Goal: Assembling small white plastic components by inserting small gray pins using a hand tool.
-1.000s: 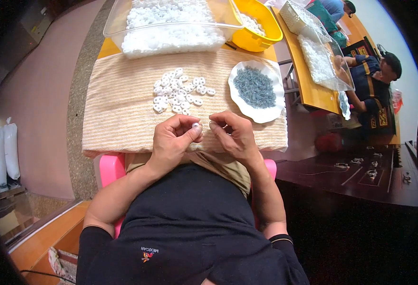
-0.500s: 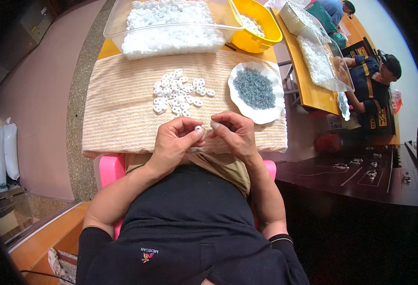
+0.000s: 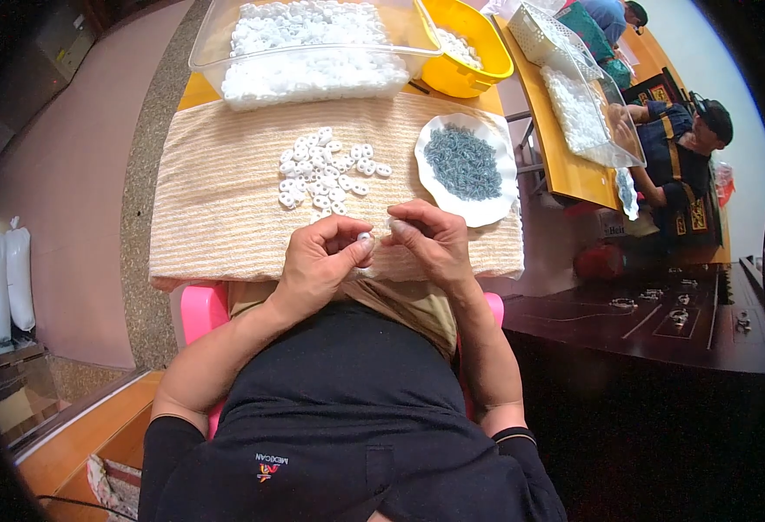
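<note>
White bits (image 3: 320,170) on a tan-and-cream striped cloth (image 3: 217,191)
Those bits have tiny dark dots, the dish (image 3: 487,213) on the right is plain white with grey-blue pieces (image 3: 462,163) in it, far basin (image 3: 465,81) is bright yellow, near end's got a loud pink chair (image 3: 204,311) and mostly black shirt (image 3: 347,374).

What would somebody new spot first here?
Probably the bright yellow tub at the top, beside the big clear box holding lots of white pieces. Then the wavy-edged white plate of grey-blue bits on the right of the striped cloth. Near the cloth's front edge, the left hand holds a small white piece, with the right hand close by.
</note>
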